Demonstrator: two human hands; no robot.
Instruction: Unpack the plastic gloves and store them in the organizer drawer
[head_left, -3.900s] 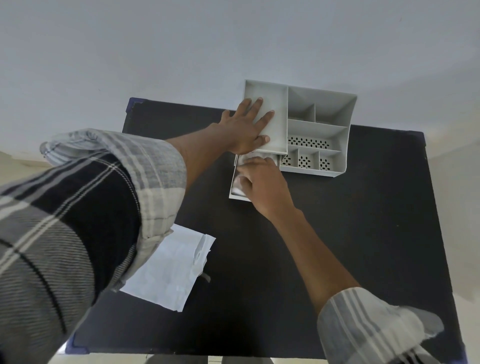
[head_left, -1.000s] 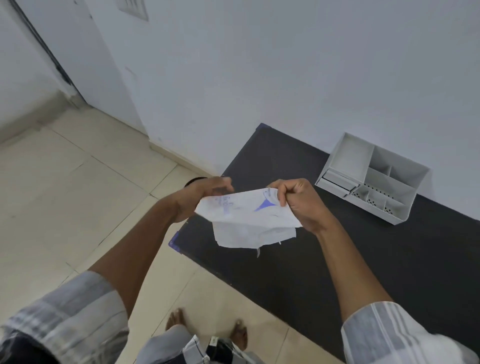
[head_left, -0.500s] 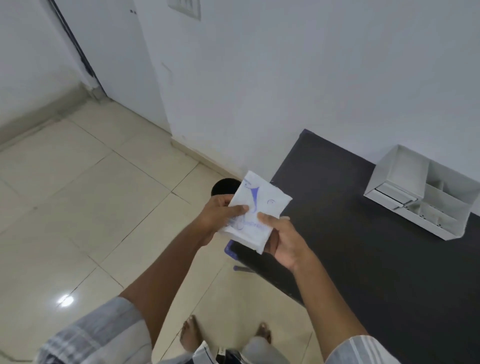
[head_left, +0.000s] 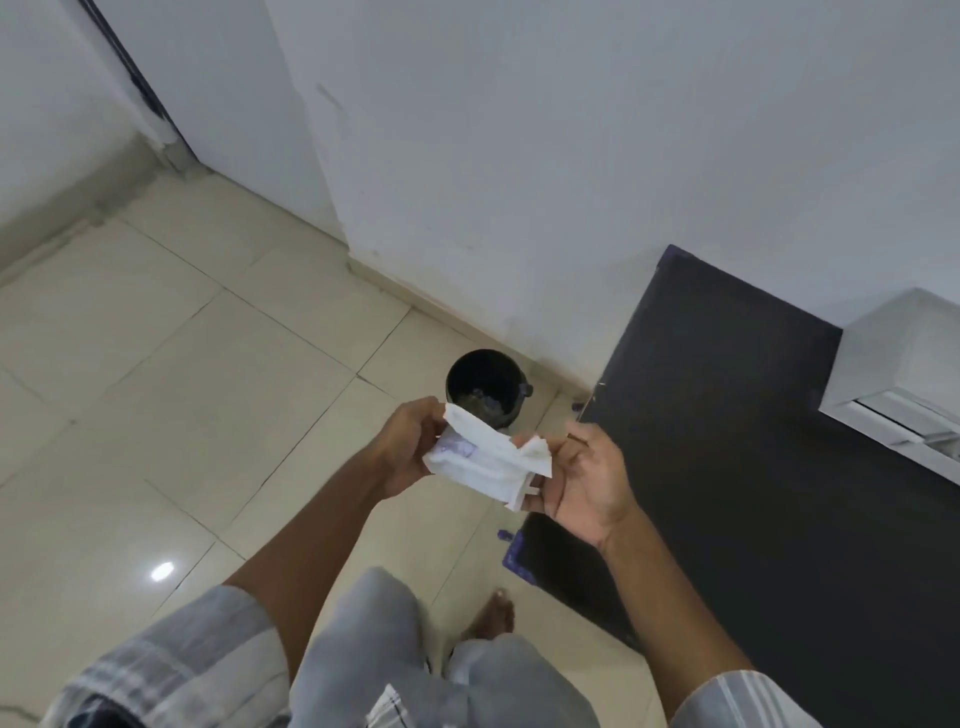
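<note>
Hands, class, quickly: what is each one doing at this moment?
Left hand: closed on the white wrapper, gripping its left end.
Right hand: fingers loosely curled, touching the wrapper's right end; a firm grip cannot be told.

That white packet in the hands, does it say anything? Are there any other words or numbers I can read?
Packet: a bluish-purple print near the left hand, too blurred to read.
Black bin on the floor: no writing shows.
White organizer on the black table: no writing shows.
Wall and floor tiles: no signs or labels.
So nothing here can be read as words or numbers.
</note>
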